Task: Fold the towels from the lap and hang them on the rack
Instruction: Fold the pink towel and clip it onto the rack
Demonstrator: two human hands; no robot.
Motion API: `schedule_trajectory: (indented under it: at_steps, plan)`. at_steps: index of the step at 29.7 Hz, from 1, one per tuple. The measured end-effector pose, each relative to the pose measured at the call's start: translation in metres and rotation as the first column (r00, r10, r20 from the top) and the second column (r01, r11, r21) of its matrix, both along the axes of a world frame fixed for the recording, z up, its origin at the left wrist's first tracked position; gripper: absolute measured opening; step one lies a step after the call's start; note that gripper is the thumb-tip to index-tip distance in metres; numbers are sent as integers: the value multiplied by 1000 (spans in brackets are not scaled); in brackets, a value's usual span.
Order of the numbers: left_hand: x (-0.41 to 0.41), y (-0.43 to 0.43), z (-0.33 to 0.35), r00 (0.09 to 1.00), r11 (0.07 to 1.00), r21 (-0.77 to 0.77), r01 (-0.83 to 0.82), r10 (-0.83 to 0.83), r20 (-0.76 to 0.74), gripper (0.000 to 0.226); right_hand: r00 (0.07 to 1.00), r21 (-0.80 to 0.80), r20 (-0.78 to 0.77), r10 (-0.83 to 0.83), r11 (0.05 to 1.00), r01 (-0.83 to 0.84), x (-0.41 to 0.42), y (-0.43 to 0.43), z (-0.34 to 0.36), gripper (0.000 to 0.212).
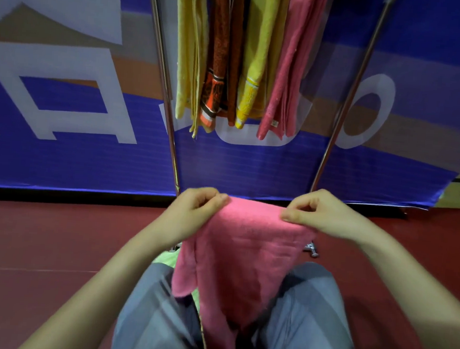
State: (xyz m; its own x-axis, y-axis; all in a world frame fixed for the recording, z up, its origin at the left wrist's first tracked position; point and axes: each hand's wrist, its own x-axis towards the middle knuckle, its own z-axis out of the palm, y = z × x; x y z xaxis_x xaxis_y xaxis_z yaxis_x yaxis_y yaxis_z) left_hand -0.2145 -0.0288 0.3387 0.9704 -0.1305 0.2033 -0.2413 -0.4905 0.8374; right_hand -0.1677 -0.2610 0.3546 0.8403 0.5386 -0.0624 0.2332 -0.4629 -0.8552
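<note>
- The left hand [198, 207] pinches the top left corner of a pink towel [242, 251], thumb and fingers closed tight on the cloth.
- A sliver of pale green cloth [167, 260] shows just beside the towel's left edge, above the left knee; how much of it there is cannot be told.
- The pink towel is soft, fuzzy terry, stretched flat between the hands along its top edge and narrowing as it hangs down into the lap between the grey trouser legs [308, 316].
- The rack [166, 71] stands ahead, its two shiny metal poles slanting apart, against a blue banner [61, 157] with large white shapes.
- Hanging on it, left to right: a pale yellow towel [189, 62], an orange-brown patterned towel [220, 64], a bright yellow towel [254, 67] and a pink folded towel [293, 69], all in narrow folded strips, touching side by side.
- The right hand [321, 213] pinches the top right corner of the held towel, fingers curled shut on it.
- The floor [41, 243] is smooth dark red.
</note>
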Motion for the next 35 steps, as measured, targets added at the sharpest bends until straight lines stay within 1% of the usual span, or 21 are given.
schedule_trajectory:
  at_steps: [2, 4, 8, 11, 14, 16, 17, 18, 19, 22, 24, 25, 26, 27, 28, 29, 30, 32, 35]
  plan:
    - [9, 8, 6, 1000, 999, 33, -1, 2, -15, 33, 997, -30, -46, 54, 998, -56, 5, -9, 0, 11]
    - [17, 12, 8, 998, 997, 62, 44, -41, -49, 33, 995, -40, -38, 94, 995, -95, 10, -14, -1, 13]
    - [24, 15, 3, 985, 961, 233, 146, -120, -124, 36, 997, 52, 83, -3, 999, -1, 20, -21, 8, 16]
    - [27, 23, -2, 976, 936, 301, 182, -136, -168, 36, 987, 121, 142, -72, 991, 55, 27, -22, 14, 18]
    - [30, 31, -5, 973, 944, 275, 181, -131, -190, 37, 970, 172, 158, -186, 972, 158, 33, -26, 15, 18]
    - [32, 34, -8, 969, 950, 256, 180, -127, -210, 36, 957, 216, 125, -260, 949, 230, 39, -32, 15, 22]
    - [32, 35, -9, 966, 950, 252, 182, -125, -225, 34, 953, 237, 101, -287, 937, 257, 42, -36, 15, 19]
    - [32, 37, -11, 962, 950, 251, 184, -122, -243, 32, 949, 259, 75, -307, 925, 279, 44, -38, 16, 13]
    - [32, 39, -13, 958, 949, 252, 189, -122, -260, 31, 943, 281, 60, -326, 913, 298, 46, -41, 16, 11]
    - [33, 43, -18, 944, 949, 235, 208, -132, -301, 26, 927, 295, 64, -371, 894, 337, 51, -49, 14, 17]
    - [35, 45, -21, 939, 956, 208, 209, -137, -316, 23, 926, 306, 32, -375, 886, 348, 53, -55, 15, 16]
    - [37, 46, -23, 939, 960, 192, 202, -134, -317, 24, 927, 314, 12, -375, 882, 352, 53, -57, 16, 24]
    - [37, 47, -25, 939, 964, 180, 194, -129, -319, 26, 926, 318, 7, -378, 879, 356, 55, -60, 16, 38]
    - [38, 47, -26, 937, 969, 166, 185, -123, -326, 26, 919, 329, -5, -394, 867, 374, 57, -64, 16, 44]
    - [37, 48, -30, 934, 973, 148, 176, -117, -338, 25, 909, 341, -20, -417, 851, 399, 58, -65, 14, 40]
    - [37, 48, -31, 933, 976, 133, 170, -116, -341, 24, 904, 352, -35, -427, 841, 411, 61, -68, 16, 28]
    - [36, 50, -35, 932, 979, 126, 161, -109, -344, 24, 891, 354, -46, -452, 827, 437, 62, -70, 14, 22]
    - [36, 50, -40, 931, 982, 119, 146, -96, -352, 25, 851, 350, -45, -524, 790, 504, 66, -74, 13, 20]
    - [37, 49, -50, 924, 997, 35, 69, -50, -380, 24, 826, 347, -49, -561, 766, 541, 70, -80, 13, 17]
